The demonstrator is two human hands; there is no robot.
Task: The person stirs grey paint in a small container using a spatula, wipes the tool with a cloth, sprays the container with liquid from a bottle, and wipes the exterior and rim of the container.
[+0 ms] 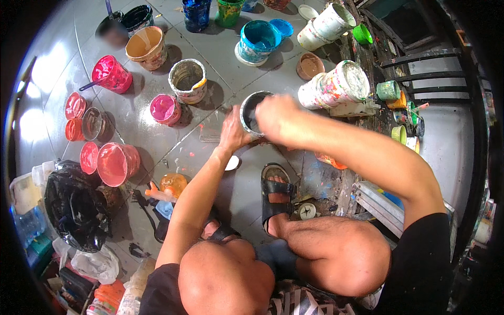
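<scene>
A grey-rimmed cup (248, 115) with dark grey inside stands at the centre, gripped at its left side by my left hand (234, 128). My right hand (275, 118) is at the cup's mouth on the right, blurred, with its fingers bent; whatever they hold is hidden. A small white disc (232, 163) lies on the floor below the cup. A pink pot (165, 109) and a paint-smeared grey bucket (187, 81) stand to the left. Stacked white containers (336, 86), spattered with colours, lie tilted to the right of my right hand.
Many coloured paint pots, including teal (260, 39) and red (113, 73), surround my hands on the tiled floor (210, 52). A black bag (73, 205) sits lower left. A dark slatted frame (425, 73) runs along the right. My knees and sandalled feet are at the bottom.
</scene>
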